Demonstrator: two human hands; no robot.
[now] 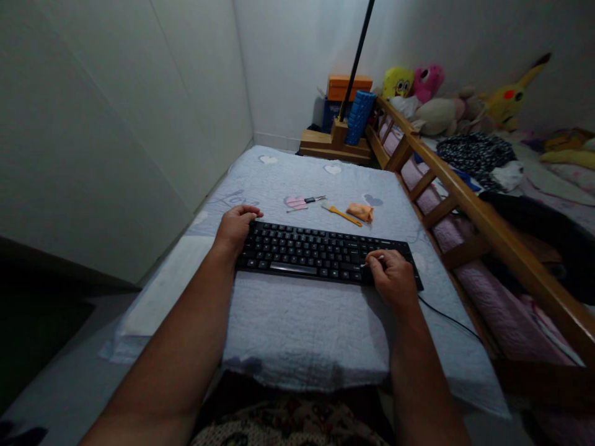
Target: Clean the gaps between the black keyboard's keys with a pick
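A black computer keyboard (297, 251) lies flat across the cloth-covered table. At its left end, my left hand (236, 228) holds the upper corner, fingers curled along the back edge. Near the arrow keys and number pad, my right hand (393, 275) pinches a thin white stick that looks like a cotton swab (364, 265), its tip down at the keys. Behind the keyboard lie a second cotton swab (297, 209), a slim dark-handled tool with a metal end (310, 200), a brush with a yellow handle (346, 215) and a folded orange cloth (361, 212).
The keyboard's cable (450, 319) runs off to the right. A pale patterned cloth (302, 322) covers the table. Along the right stands a wooden bed rail (469, 204), with soft toys and clothes behind it. A white cabinet (139, 111) rises on the left.
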